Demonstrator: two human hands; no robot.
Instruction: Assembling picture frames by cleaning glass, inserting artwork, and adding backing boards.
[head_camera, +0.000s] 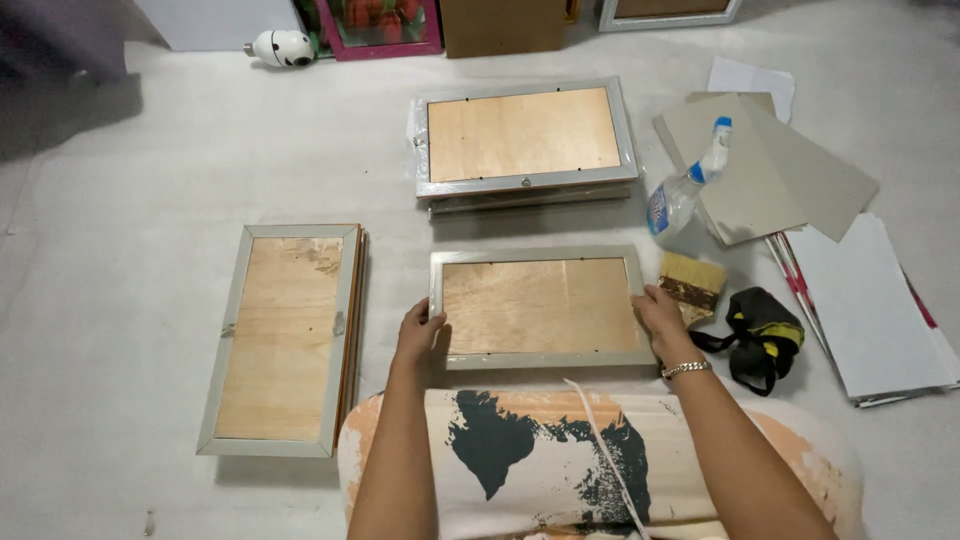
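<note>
A grey picture frame (540, 305) lies face down on the floor in front of me, its plywood back showing. My left hand (418, 332) grips its left edge. My right hand (662, 315), with a bracelet on the wrist, grips its right edge. Both hands hold the same frame flat on the floor.
A stack of similar frames (525, 135) lies beyond it, another stack (283, 335) to the left. To the right are a wide paintbrush (692, 283), a spray bottle (685, 190), a black pouch (762, 335), grey cardboard sheets (770, 165) and white boards (870, 305). A small white camera (282, 47) sits far left.
</note>
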